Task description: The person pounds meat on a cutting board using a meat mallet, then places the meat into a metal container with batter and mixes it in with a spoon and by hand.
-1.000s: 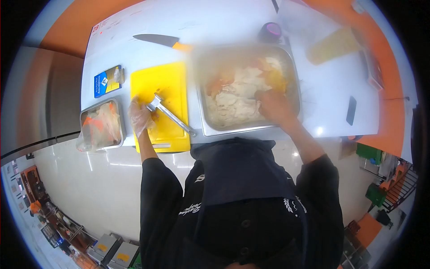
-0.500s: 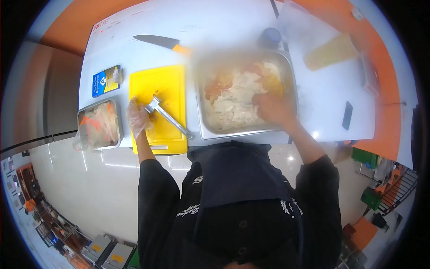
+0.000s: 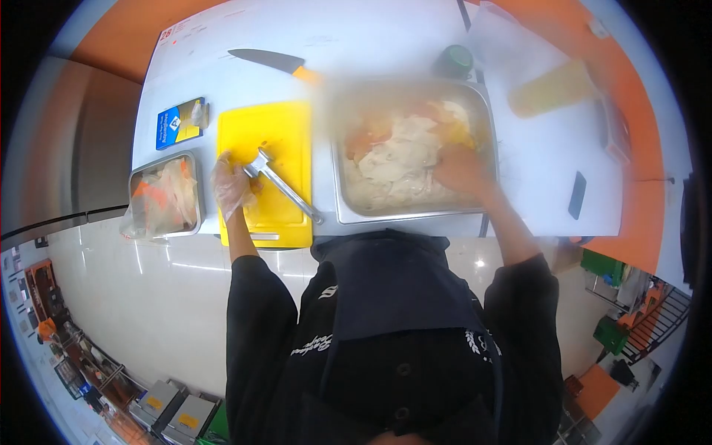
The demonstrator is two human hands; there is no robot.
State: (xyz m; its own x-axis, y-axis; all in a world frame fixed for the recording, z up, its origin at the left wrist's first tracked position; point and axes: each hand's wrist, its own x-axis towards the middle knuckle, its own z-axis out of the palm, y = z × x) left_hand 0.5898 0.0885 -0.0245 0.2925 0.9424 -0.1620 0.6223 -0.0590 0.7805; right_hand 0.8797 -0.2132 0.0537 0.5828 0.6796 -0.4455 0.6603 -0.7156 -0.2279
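Observation:
My left hand (image 3: 233, 185), in a clear plastic glove, rests on the left side of a yellow cutting board (image 3: 289, 122). It looks loosely open, fingers pointing away from me. Right beside it lies a metal meat mallet (image 3: 285, 190), its head next to the hand and its handle slanting toward me. My right hand (image 3: 461, 176) reaches into a deep steel tray (image 3: 415, 217). Its fingertips are sunk in or hidden by pale, wet pieces that look like raw meat (image 3: 397, 163). Orange and yellow matter lies behind them, blurred by a smear over the view.
A smaller steel tray (image 3: 199, 189) with plastic and orange items stands at left, below a blue-yellow glove box (image 3: 180, 122). A knife (image 3: 267, 59) lies behind the board. A round green object (image 3: 454, 61), a yellowish container (image 3: 552, 89) and a dark flat object (image 3: 577, 195) are farther right.
The view has shifted slightly. My right hand stays in the tray, and the pale pieces under it have changed shape a little. My left hand and the mallet keep their places on the board.

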